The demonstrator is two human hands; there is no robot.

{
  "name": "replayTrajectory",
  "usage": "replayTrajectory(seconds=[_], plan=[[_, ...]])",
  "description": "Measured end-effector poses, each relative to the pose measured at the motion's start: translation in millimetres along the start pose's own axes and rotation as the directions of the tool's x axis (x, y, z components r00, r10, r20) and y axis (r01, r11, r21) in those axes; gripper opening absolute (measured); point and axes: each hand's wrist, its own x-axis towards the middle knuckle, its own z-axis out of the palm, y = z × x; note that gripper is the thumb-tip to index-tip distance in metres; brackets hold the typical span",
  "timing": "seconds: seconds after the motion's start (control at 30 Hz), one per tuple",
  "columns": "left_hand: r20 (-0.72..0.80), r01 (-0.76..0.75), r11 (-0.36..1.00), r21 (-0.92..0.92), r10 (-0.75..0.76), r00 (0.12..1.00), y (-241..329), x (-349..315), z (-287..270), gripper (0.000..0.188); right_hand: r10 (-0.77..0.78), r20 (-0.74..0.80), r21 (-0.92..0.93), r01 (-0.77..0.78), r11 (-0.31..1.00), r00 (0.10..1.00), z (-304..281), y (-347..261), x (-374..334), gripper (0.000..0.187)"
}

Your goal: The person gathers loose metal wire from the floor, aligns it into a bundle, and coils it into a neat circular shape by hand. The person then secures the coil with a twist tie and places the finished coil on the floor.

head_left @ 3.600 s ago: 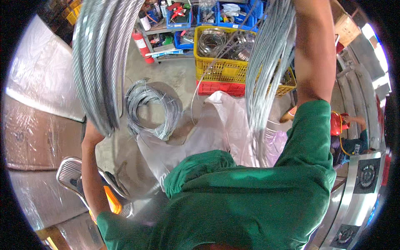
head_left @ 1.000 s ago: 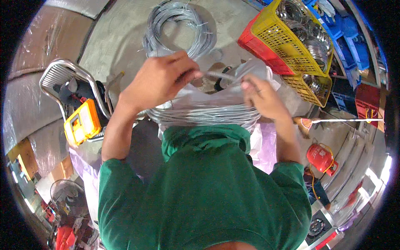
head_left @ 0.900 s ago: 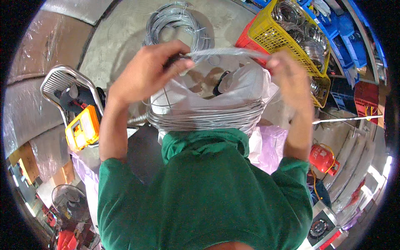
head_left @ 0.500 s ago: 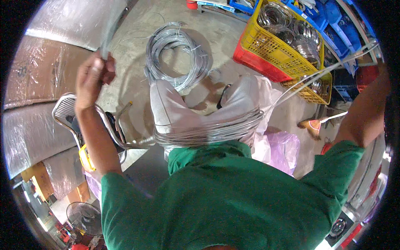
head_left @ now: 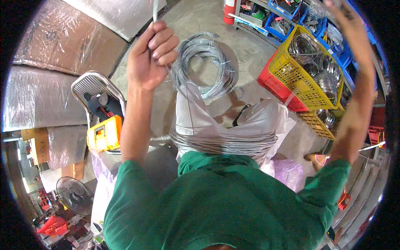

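Left hand [head_left: 156, 48] clenched around a grey strand [head_left: 156, 11], right hand [head_left: 343, 16] too blurred to tell, the lap's wire coil [head_left: 225, 144] looks springy, probably heavy, best gripped around its full bundle.

Grey concrete floor [head_left: 191, 18] runs between stacked cartons [head_left: 79, 37] in clear film on the left and a metal rack [head_left: 237, 11] of blue plastic bins [head_left: 284, 15] at the upper right. A tubular chrome chair [head_left: 86, 85] stands beside the cartons, a caged fan [head_left: 75, 195] behind.
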Motion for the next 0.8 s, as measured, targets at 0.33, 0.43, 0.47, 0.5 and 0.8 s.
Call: replayTrajectory(seconds=[0.33,0.43,0.47,0.5,0.8], plan=[[0.109,0.033,0.979,-0.200,-0.012,0.994,-26,36,20,0.020,0.225,-0.259,-0.045,-0.245,0.969,0.939,179,-23,-84,0.049],[0.092,0.031,0.949,-0.313,-0.002,0.996,-30,52,12,0.020,0.276,0.056,0.378,-0.277,0.883,0.959,185,-82,-120,0.042],[0.033,-0.005,0.950,-0.313,0.016,0.999,-32,57,9,0.020,0.344,0.262,0.590,-0.432,0.682,0.902,191,-102,-133,0.038],[-0.028,-0.039,0.948,-0.314,0.032,0.999,-36,60,5,0.020,0.330,0.492,0.697,-0.591,0.405,0.806,197,-117,-140,0.033],[-0.303,-0.239,0.971,-0.031,0.219,0.928,-80,55,-11,0.021,0.295,0.521,0.708,-0.598,0.376,0.801,228,-143,-146,0.022]])
